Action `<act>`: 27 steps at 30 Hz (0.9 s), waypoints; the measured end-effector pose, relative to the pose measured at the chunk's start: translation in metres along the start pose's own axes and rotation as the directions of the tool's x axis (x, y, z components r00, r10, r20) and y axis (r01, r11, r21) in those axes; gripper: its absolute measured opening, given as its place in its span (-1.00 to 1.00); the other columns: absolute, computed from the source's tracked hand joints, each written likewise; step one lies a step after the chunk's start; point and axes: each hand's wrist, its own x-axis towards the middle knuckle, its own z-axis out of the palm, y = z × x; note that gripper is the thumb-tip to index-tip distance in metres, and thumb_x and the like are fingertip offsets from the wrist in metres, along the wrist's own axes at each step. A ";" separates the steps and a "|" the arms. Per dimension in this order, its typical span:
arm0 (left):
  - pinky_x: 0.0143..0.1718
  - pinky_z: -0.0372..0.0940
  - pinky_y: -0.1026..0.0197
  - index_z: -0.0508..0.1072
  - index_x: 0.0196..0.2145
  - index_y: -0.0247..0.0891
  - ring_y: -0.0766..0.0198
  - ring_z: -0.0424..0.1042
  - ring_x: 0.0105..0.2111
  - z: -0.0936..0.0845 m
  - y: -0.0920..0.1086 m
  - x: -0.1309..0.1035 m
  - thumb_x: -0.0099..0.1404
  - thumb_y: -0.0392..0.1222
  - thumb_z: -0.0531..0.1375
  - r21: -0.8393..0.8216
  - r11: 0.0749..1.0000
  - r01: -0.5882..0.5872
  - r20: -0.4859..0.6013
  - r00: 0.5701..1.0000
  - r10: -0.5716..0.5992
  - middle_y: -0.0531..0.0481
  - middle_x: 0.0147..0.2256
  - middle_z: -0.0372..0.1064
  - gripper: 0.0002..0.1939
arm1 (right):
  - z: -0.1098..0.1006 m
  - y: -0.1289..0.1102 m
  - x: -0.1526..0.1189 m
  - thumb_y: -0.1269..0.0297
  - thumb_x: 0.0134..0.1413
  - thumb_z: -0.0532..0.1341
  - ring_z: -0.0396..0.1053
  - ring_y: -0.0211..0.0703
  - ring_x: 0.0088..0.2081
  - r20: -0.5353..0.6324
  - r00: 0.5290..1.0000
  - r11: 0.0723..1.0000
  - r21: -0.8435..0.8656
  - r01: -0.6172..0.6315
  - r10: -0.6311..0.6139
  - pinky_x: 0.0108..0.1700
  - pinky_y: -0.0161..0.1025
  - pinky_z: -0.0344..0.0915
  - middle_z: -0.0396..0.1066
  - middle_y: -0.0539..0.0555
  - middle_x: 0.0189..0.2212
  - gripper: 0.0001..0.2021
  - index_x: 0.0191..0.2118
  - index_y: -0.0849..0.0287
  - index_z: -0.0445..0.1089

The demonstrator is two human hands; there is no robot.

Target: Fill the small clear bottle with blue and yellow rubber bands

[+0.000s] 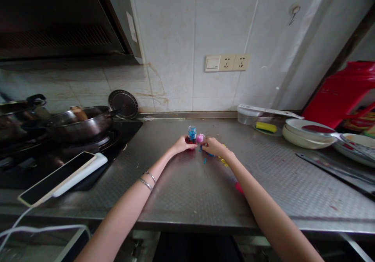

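A small clear jar [192, 133] with blue pieces at the top and red ones below stands upright on the metal counter. My left hand [184, 145] is wrapped round its lower part. Just right of the jar sits a small pink round object [200, 138]. My right hand [213, 146] is beside it, fingers bent down at the small blue pieces [205, 161] on the counter; what its fingertips pinch is too small to make out. Several yellow pieces [223, 161] lie under and beside my right wrist. A bright pink object [239, 187] is partly hidden by my right forearm.
At the left, a phone [58, 178] and a white device lie by the stove, with a pan [80, 125] on it. On the right are stacked bowls [306, 137], a yellow sponge [266, 127], a long dark-edged utensil [336, 172] and a red thermos [340, 94].
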 end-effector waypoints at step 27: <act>-0.34 0.20 0.27 0.43 -0.37 -0.39 0.32 0.31 -0.45 0.001 0.001 -0.004 -0.07 -0.19 0.28 0.057 0.998 0.007 -0.012 1.000 -0.006 0.02 -0.49 0.36 -0.72 | -0.007 0.002 -0.010 0.34 -0.14 0.14 0.26 -0.34 -0.50 0.069 0.997 0.954 0.300 0.013 -0.036 -0.43 -0.43 0.14 0.41 -0.04 -0.54 -0.77 -0.34 0.25 0.49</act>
